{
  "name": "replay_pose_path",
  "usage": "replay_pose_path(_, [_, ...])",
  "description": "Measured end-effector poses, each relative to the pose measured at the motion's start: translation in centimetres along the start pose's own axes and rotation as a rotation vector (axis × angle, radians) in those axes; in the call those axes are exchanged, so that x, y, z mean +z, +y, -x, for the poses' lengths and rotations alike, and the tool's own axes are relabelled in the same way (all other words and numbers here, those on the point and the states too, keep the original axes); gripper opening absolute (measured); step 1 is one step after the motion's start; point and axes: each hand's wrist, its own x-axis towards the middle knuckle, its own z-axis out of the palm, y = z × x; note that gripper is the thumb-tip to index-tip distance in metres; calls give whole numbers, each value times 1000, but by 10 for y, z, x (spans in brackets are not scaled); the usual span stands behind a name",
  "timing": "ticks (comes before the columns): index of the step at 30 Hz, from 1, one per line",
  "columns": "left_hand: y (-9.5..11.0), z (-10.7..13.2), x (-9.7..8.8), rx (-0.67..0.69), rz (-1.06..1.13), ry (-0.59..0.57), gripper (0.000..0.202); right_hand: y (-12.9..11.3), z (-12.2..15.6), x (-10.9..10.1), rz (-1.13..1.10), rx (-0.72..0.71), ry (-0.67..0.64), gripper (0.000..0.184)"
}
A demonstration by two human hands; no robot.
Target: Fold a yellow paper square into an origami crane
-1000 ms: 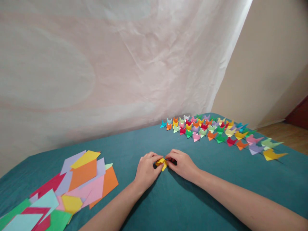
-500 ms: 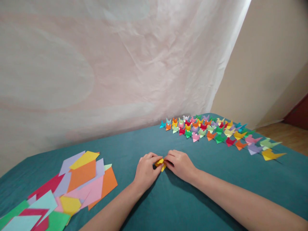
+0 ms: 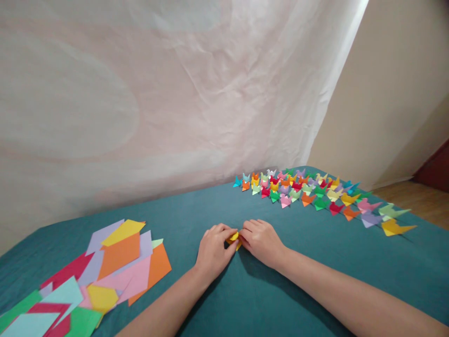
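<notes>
A small piece of folded yellow paper [image 3: 234, 237] is pinched between both hands, low over the middle of the table. My left hand [image 3: 215, 248] grips it from the left, with thumb and index finger closed on its edge. On the other side my right hand [image 3: 263, 241] is closed on the paper's right end with its fingertips. The fingers cover much of the paper, so its full shape is hidden.
Loose coloured paper sheets [image 3: 121, 255] overlap in a pile at the left. Several rows of small folded paper birds [image 3: 308, 199] stand at the back right. A dark green cloth [image 3: 196, 206] covers the table, and a pale hanging sheet [image 3: 168, 93] rises behind it.
My right fingers have closed in slightly over the yellow paper, and less of it shows. Both hands stay in nearly the same place.
</notes>
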Motion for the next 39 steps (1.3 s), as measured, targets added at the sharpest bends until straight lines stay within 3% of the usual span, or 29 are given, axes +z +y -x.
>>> replay_pose_path(16, [1,1,1,135,-215,12,20,-2,-3,-2,29,15,1,17])
replay_pose_path(24, [2,0,-1,159,-249,0,20,3,-1,3,-68,93,-19,17])
replay_pose_path(39, [-1,2,0,188,-233,-7,19,7,10,-5,-272,140,-39,17])
